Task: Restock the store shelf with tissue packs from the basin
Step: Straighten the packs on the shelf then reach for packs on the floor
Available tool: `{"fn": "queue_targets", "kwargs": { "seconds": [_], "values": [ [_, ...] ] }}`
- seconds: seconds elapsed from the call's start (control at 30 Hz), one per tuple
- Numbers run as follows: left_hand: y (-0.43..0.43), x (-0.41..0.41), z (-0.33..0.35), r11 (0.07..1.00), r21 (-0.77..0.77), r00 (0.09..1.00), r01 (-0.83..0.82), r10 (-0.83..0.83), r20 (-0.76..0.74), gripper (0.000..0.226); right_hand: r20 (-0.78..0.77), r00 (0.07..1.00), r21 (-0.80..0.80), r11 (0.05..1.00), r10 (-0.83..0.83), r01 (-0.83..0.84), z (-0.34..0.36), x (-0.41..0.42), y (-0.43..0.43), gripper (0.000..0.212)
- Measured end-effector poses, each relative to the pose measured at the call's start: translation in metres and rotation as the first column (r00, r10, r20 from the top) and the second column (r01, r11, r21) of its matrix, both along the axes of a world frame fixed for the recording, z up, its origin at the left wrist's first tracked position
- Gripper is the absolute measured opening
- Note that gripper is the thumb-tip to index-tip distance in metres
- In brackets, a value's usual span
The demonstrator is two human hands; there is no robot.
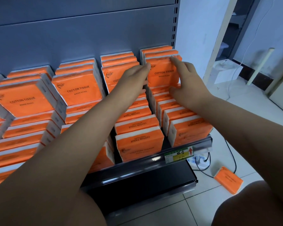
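Observation:
Orange tissue packs labelled COTTON TISSUE fill the grey store shelf in several columns. At the far right column an upright tissue pack stands in front of two others. My left hand presses its left edge with fingers stretched flat. My right hand holds its right edge, fingers over the top corner and thumb under the bottom. Both hands clamp this pack between them. The basin is out of view.
One loose orange pack lies on the tiled floor at the right. A white power strip with black cables sits on the floor by the shelf's right end. A price label is on the shelf rail. My knee shows bottom right.

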State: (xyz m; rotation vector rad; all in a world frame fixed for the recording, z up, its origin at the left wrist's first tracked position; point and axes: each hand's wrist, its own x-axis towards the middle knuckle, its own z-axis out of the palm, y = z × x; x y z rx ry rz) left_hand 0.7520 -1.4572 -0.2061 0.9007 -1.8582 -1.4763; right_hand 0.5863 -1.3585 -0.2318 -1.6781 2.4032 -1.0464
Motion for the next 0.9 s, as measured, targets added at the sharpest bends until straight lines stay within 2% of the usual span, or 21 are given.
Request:
{"fn": "queue_targets", "kwargs": {
  "seconds": [0.07,0.13,0.27,0.47,0.53,0.67,0.8,0.9],
  "values": [
    [0.001,-0.001,0.0,1.0,0.0,1.0,0.007,-0.007,-0.001,0.034,-0.004,1.0,0.007,1.0,0.005,-0.005,0.001,-0.001,0.0,0.079],
    [0.003,-0.001,0.0,1.0,-0.021,1.0,0.013,-0.013,0.009,0.022,-0.005,1.0,0.009,1.0,0.011,-0.011,0.001,-0.002,0.0,0.078],
    [0.004,-0.002,-0.003,0.997,-0.072,1.0,-0.019,0.019,0.002,0.031,-0.026,1.0,0.04,0.999,0.012,-0.011,0.003,-0.002,0.001,0.078],
    [0.009,-0.001,-0.003,0.987,-0.155,0.998,-0.046,0.051,0.034,0.018,-0.051,0.999,0.058,0.998,0.014,-0.011,0.004,0.0,0.004,0.078],
    [0.01,-0.001,-0.004,0.976,-0.211,0.996,-0.046,0.062,0.069,0.023,-0.066,0.998,0.058,0.998,0.014,-0.01,0.004,0.0,0.005,0.078],
    [0.014,0.002,-0.002,0.937,-0.35,0.976,-0.011,0.086,0.2,0.047,-0.131,0.991,0.048,0.998,-0.025,0.032,0.004,0.001,0.007,0.074],
    [0.027,0.007,0.001,0.888,-0.457,0.961,0.043,0.089,0.262,0.051,-0.193,0.977,0.031,0.995,-0.091,0.099,0.005,0.006,0.012,0.069],
    [0.042,0.011,0.003,0.77,-0.622,0.931,0.143,0.109,0.349,0.046,-0.277,0.959,-0.022,0.998,-0.063,0.059,0.004,0.01,0.019,0.066]
  ]
}}
